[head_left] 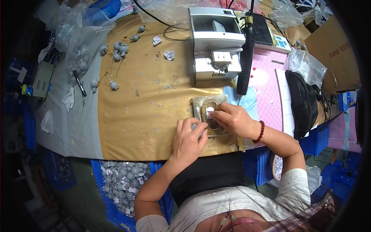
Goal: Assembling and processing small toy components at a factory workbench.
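Note:
My left hand (188,140) rests at the near left corner of a square metal plate (197,102), fingers curled round a small rounded grey part (194,126) that is mostly hidden by them. My right hand (235,120) reaches over the plate from the right, thumb and fingers pinched at a small white piece (209,111) with a reddish mark. This piece lies over the oval recess in the middle of the plate. The right fingertips partly cover the recess.
Behind the plate stands a white machine (218,40), with a long black tool (245,65) beside it. Grey ball-shaped parts with cords (119,49) lie at the far left. A blue crate (96,173) of similar parts sits below the table edge. Right: black pouch (300,101), cardboard box (333,56).

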The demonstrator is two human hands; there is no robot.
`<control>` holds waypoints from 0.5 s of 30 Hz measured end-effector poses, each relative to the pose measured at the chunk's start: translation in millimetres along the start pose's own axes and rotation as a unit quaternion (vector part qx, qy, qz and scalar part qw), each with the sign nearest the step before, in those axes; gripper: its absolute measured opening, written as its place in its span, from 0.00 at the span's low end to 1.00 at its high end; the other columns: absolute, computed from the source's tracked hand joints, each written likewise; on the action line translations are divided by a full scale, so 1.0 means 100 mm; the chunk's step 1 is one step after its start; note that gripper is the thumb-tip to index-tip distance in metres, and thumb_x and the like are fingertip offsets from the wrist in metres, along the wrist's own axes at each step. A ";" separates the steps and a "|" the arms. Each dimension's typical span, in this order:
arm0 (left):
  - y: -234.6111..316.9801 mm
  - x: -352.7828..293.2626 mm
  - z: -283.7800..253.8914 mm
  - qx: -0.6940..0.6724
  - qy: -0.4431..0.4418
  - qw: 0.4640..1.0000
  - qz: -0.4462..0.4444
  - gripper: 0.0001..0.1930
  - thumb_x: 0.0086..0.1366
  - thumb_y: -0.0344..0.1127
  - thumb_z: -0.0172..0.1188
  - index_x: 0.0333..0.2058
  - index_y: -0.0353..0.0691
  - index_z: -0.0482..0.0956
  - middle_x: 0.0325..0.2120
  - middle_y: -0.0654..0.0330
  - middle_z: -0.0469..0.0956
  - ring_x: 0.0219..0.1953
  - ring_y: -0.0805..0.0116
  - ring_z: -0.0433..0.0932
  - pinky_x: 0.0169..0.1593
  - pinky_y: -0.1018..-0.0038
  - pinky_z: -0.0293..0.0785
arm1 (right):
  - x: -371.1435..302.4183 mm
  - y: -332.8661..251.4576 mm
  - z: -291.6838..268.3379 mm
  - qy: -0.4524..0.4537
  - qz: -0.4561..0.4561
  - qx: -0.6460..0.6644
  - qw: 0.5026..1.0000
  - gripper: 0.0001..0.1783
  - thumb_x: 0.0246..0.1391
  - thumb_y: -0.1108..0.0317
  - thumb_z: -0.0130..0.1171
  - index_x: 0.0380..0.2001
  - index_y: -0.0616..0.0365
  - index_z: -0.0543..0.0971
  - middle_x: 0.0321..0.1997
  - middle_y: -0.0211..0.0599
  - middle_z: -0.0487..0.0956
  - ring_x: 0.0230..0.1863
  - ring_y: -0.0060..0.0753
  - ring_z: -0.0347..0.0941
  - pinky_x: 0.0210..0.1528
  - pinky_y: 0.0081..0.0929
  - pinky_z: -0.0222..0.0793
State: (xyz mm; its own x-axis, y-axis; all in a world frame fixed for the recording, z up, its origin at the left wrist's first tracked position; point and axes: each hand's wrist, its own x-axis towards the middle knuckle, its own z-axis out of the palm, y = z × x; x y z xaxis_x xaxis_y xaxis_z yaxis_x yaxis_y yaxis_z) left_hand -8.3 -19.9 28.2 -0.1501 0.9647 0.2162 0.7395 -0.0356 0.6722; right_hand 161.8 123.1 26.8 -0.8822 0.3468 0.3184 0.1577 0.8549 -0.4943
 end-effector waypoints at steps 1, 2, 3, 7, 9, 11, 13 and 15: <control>-0.01 0.01 0.01 0.006 -0.003 1.000 0.000 0.10 0.57 0.29 0.66 0.39 0.42 0.84 0.40 0.57 0.76 0.45 0.53 0.71 0.46 0.62 0.73 | 0.01 0.01 0.02 -0.009 -0.004 -0.016 1.000 0.08 0.49 0.71 0.63 0.34 0.60 0.78 0.34 0.40 0.74 0.31 0.44 0.76 0.30 0.36 0.74; -0.01 0.03 0.02 0.011 -0.005 1.000 0.000 0.10 0.57 0.29 0.66 0.39 0.43 0.84 0.39 0.57 0.76 0.45 0.53 0.71 0.46 0.62 0.73 | 0.02 0.02 0.03 -0.014 -0.010 -0.029 0.999 0.08 0.48 0.71 0.62 0.34 0.60 0.78 0.34 0.40 0.74 0.32 0.43 0.76 0.30 0.36 0.75; -0.03 0.03 0.03 0.012 -0.005 1.000 0.001 0.10 0.57 0.29 0.66 0.39 0.43 0.84 0.39 0.57 0.76 0.45 0.53 0.71 0.46 0.62 0.73 | 0.03 0.02 0.04 -0.018 -0.015 -0.041 0.999 0.09 0.47 0.70 0.62 0.33 0.60 0.78 0.35 0.40 0.74 0.33 0.43 0.76 0.30 0.35 0.75; -0.06 0.05 0.06 0.008 -0.008 1.000 0.002 0.10 0.56 0.29 0.66 0.38 0.43 0.84 0.39 0.57 0.76 0.44 0.53 0.71 0.46 0.62 0.73 | 0.08 -0.02 0.00 -0.059 -0.035 -0.092 0.993 0.10 0.44 0.69 0.60 0.32 0.60 0.78 0.36 0.40 0.73 0.37 0.41 0.76 0.31 0.33 0.76; -0.06 0.05 0.05 0.009 -0.007 1.000 0.001 0.10 0.56 0.29 0.66 0.38 0.43 0.84 0.39 0.58 0.76 0.44 0.53 0.71 0.46 0.62 0.73 | 0.14 -0.07 -0.04 -0.082 -0.048 -0.112 0.989 0.11 0.43 0.69 0.60 0.32 0.61 0.78 0.35 0.40 0.73 0.37 0.40 0.75 0.31 0.32 0.76; -0.07 0.05 0.04 0.013 -0.005 1.000 -0.001 0.10 0.55 0.28 0.66 0.38 0.43 0.84 0.39 0.58 0.76 0.44 0.53 0.71 0.46 0.63 0.73 | 0.16 -0.11 -0.06 -0.103 -0.071 -0.142 0.982 0.12 0.43 0.69 0.59 0.34 0.62 0.79 0.35 0.39 0.73 0.38 0.38 0.74 0.32 0.31 0.76; -0.09 0.06 0.01 0.042 0.008 0.999 0.004 0.10 0.54 0.28 0.66 0.38 0.43 0.84 0.39 0.58 0.76 0.44 0.53 0.71 0.47 0.62 0.73 | 0.16 -0.14 -0.08 -0.121 -0.104 -0.183 0.970 0.15 0.43 0.68 0.59 0.36 0.63 0.80 0.36 0.39 0.73 0.39 0.37 0.74 0.32 0.30 0.76; -0.09 0.07 -0.01 0.062 0.017 0.998 0.011 0.11 0.54 0.28 0.66 0.37 0.44 0.84 0.40 0.58 0.76 0.44 0.53 0.72 0.47 0.61 0.72 | 0.11 -0.09 -0.07 -0.106 -0.106 -0.173 0.974 0.16 0.43 0.68 0.59 0.37 0.64 0.80 0.37 0.37 0.73 0.40 0.36 0.74 0.32 0.29 0.76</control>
State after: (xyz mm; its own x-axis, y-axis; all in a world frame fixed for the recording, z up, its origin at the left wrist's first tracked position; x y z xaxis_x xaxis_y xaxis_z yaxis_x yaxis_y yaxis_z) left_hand -17.1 -13.3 24.3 -0.1542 0.9547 0.2546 0.8183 -0.0210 0.5743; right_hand 153.9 122.2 40.6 -0.9770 0.0924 0.1923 0.0696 0.9901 -0.1223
